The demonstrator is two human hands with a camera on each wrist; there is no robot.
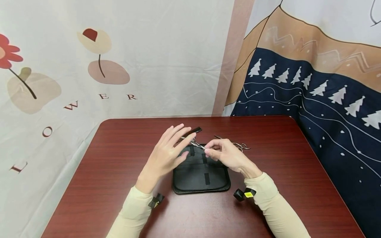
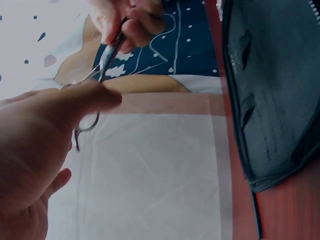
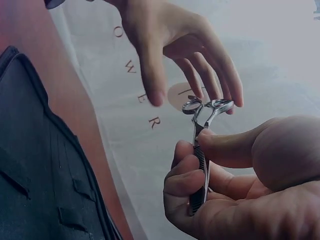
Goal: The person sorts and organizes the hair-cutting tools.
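Thinning scissors with a toothed blade are pinched by the blade end in my right hand, above the far part of a black case. Their finger rings point toward my left hand. That hand is spread with its fingers extended, and its fingertips are right at the rings in the right wrist view. My right thumb lies along the scissors near the pivot, with the fingers curled around the blades.
Another pair of scissors lies on the red-brown table, partly hidden behind my right hand. A black, narrow object shows beyond the left fingers. The case has several strap loops inside. Printed cloth hangs behind the table.
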